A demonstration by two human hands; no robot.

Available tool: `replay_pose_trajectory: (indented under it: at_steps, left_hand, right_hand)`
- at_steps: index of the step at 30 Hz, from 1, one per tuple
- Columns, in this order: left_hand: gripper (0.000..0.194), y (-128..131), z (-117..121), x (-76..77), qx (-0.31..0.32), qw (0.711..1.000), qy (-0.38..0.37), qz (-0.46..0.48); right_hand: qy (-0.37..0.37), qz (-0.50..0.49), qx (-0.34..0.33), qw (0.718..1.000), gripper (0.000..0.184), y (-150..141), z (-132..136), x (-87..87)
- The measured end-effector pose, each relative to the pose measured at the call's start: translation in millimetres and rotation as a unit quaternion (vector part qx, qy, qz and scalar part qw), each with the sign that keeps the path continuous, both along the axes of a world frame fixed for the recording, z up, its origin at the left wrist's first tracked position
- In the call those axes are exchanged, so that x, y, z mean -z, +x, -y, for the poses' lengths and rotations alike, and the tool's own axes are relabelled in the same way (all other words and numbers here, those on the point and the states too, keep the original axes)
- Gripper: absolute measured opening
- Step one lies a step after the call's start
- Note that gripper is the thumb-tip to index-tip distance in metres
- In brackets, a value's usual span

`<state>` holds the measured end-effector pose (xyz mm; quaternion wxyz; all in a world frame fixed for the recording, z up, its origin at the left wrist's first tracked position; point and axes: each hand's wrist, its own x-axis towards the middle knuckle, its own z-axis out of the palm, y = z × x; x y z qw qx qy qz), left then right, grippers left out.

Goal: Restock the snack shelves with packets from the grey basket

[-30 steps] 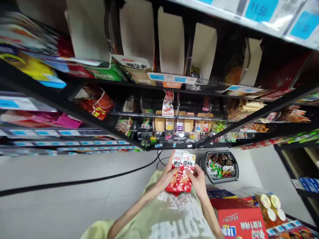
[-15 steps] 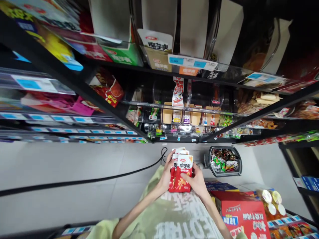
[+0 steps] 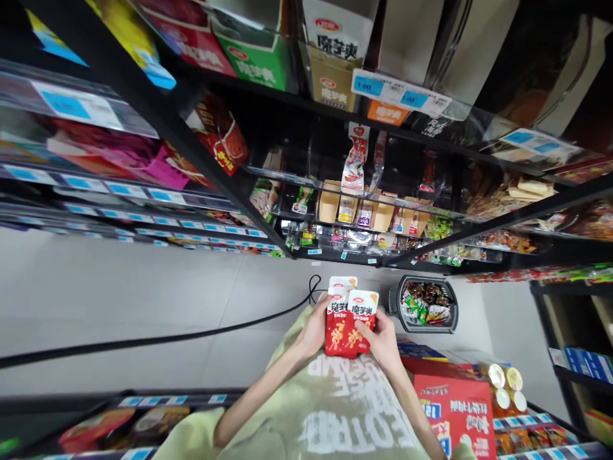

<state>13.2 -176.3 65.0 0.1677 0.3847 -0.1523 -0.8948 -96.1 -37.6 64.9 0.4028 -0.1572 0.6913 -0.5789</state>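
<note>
Several red and white snack packets [image 3: 341, 329] overlap in front of my body, fanned slightly apart. My left hand [image 3: 315, 327] is closed around the left edge of the bunch, its fingers partly hidden behind the packets. On the right, my right hand [image 3: 382, 335] grips the front red snack packet [image 3: 363, 313], thumb on its face and fingers behind it. This packet lies over the right part of the others. Both hands are at chest height, above the floor and apart from the shelves.
Ahead stands a black shelf rack [image 3: 306, 105] with snack boxes and price tags. A grey basket [image 3: 454, 306] of packaged snacks is on the floor at right. Beside my right arm is a red carton [image 3: 460, 415]. A black cable [image 3: 215, 330] crosses the floor at left.
My hands have shifted the packets against each other; the front one slid over the stack and now sits fanned out to the right. The view has moved, bringing the upper shelf boxes closer.
</note>
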Motion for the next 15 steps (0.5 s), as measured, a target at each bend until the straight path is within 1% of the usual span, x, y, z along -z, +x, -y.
replay_pose_trajectory:
  at_steps: [4, 10, 11, 13, 15]
  left_hand:
    - [0.056, 5, -2, 10.3, 0.015, 1.0, -0.021, -0.017]
    - [0.062, 4, -6, 19.9, 0.001, 0.998, -0.061, 0.024]
    - [0.062, 3, -6, 21.4, -0.001, 0.998, -0.062, 0.028]
    - [0.061, 2, -6, 24.5, -0.008, 0.998, -0.05, 0.032]
    - [0.057, 1, -4, 27.3, -0.016, 0.999, -0.024, 0.036]
  right_hand:
    - [0.001, -0.01, -0.014, 1.0, 0.04, 4, 1, -1.4]
    - [0.039, -0.038, 0.018, 0.998, 0.038, 8, 6, -5.4]
    - [0.037, -0.024, 0.034, 0.998, 0.039, 8, 6, -4.5]
    - [0.02, 0.037, 0.085, 0.995, 0.042, 5, 5, -1.2]
    - [-0.013, 0.113, 0.144, 0.983, 0.042, -1, 1, 2.3]
